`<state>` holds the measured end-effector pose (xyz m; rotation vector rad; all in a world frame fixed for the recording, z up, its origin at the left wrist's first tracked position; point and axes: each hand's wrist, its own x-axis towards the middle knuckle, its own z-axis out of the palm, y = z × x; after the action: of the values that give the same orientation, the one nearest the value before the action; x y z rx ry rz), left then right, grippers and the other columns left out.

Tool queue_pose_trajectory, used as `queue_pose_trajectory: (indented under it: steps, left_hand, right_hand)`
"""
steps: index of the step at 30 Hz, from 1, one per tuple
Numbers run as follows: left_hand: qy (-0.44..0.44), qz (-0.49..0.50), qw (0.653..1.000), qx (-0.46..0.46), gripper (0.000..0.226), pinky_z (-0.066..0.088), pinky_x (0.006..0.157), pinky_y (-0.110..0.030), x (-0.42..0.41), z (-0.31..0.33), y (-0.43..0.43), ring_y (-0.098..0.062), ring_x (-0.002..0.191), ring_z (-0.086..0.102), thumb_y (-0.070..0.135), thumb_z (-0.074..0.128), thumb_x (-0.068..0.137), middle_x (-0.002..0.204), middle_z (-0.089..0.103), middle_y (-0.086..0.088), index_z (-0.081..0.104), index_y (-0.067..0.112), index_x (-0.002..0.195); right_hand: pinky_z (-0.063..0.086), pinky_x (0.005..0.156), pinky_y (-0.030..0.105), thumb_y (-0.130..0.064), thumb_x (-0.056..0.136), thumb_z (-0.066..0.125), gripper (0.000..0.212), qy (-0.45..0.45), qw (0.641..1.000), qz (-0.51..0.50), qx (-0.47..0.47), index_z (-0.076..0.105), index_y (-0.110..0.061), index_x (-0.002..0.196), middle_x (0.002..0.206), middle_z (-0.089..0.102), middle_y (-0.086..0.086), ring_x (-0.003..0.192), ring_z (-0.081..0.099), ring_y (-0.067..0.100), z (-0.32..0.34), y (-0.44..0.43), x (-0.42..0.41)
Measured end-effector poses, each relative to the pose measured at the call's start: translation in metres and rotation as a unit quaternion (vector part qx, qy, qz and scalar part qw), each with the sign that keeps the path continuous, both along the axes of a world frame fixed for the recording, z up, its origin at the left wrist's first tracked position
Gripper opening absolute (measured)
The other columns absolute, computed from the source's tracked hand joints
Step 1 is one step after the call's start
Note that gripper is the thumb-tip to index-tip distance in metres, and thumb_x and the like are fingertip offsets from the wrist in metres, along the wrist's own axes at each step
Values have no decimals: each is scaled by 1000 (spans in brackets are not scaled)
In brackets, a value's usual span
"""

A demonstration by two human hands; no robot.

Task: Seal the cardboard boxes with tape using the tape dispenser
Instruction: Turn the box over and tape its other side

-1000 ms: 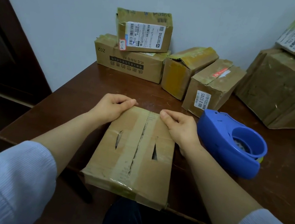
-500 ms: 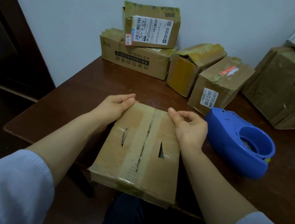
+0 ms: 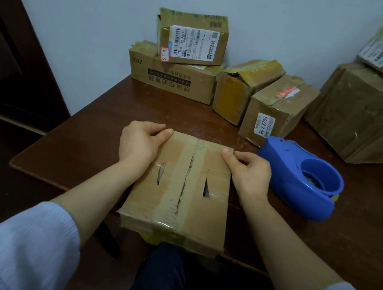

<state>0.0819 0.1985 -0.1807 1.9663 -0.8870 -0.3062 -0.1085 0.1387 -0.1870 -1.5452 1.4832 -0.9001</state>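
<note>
Right hand [image 3: 249,175] slid to box [image 3: 179,192] corner — tape dispenser [image 3: 286,178] beside, boxes [image 3: 177,83] behind.

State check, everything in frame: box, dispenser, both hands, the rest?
front box: on table, near end past the edge, centre seam split, its tape torn.
tape dispenser: on table, no hand on it.
left hand: grips front box's far edge.
right hand: pinches its far right corner.
labelled box: stacked on another by the wall.
</note>
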Motion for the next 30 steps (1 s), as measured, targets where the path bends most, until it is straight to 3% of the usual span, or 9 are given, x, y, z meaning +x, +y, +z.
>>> queue_pose_trajectory:
  steps: [3, 6, 8, 10, 13, 17, 22, 27, 30]
  left_hand:
    - [-122, -4, 990, 66, 45, 43, 93, -35, 3, 9, -4, -20, 121, 51, 42, 65, 87, 127, 60, 1, 60, 25, 128]
    - [-54, -120, 986, 100, 57, 25, 112, -37, 3, 17, -16, -22, 139, 27, 40, 59, 92, 149, 33, -2, 40, 27, 145]
    - [-36, -222, 967, 122, 51, 24, 111, -30, 0, 14, -21, -18, 137, 34, 40, 56, 94, 148, 40, 1, 45, 26, 142]
    - [-47, -257, 957, 127, 33, 34, 108, -33, -2, 8, -23, -18, 123, 49, 39, 58, 93, 128, 57, 1, 63, 27, 124]
    - [20, -244, 964, 102, 11, 46, 100, -41, 0, 6, -27, -17, 105, 59, 35, 66, 88, 106, 66, 3, 70, 29, 97]
    - [59, -234, 967, 84, 17, 49, 96, -39, 2, 4, -29, -14, 98, 63, 39, 66, 87, 100, 70, 5, 73, 27, 97]
    - [77, -220, 969, 77, 17, 48, 92, -31, 2, 5, -30, -11, 99, 62, 33, 65, 89, 102, 69, 6, 73, 24, 101]
    - [112, -198, 973, 45, 13, 48, 74, -18, 3, 3, -28, -6, 90, 63, 29, 66, 89, 97, 69, 7, 73, 21, 98]
    - [131, -173, 976, 18, 12, 50, 76, -19, 4, 1, -27, -7, 85, 62, 27, 67, 89, 94, 68, 7, 72, 20, 97]
  right_hand:
    - [46, 89, 31, -35, 79, 74, 39, 32, 999, -5, -15, 61, -17, 110, 115, 60, -1, 105, 55, 12, 7, -8, 1]
    - [39, 102, 34, -36, 87, 65, 63, 33, 996, 80, 5, 38, -21, 142, 139, 46, -1, 125, 45, 17, 20, -17, 10]
    - [34, 103, 30, -36, 94, 56, 52, 50, 986, 158, 5, 43, -20, 141, 139, 50, -2, 129, 43, 16, 23, -19, 18]
    - [36, 97, 27, -33, 95, 53, 35, 54, 982, 183, 1, 61, -17, 126, 129, 59, -1, 121, 50, 14, 20, -21, 23]
    - [37, 87, 24, -29, 92, 60, 25, 30, 989, 143, 4, 71, -14, 108, 114, 66, 0, 102, 53, 7, 12, -24, 30]
    - [46, 92, 30, -31, 87, 66, 20, -9, 992, 123, 30, 74, -17, 99, 103, 69, -3, 100, 59, 10, 7, -28, 30]
    - [48, 76, 25, -38, 73, 79, 21, -46, 992, 97, 69, 74, -20, 83, 89, 69, -7, 89, 61, 7, 7, -28, 31]
    - [47, 81, 25, -35, 68, 83, 20, -94, 993, 7, 73, 74, -23, 81, 84, 69, -11, 86, 61, 5, 3, -24, 31]
    - [50, 85, 27, -25, 77, 78, 25, -131, 989, 8, 69, 71, -22, 100, 89, 69, -8, 89, 64, 7, 3, -20, 25]
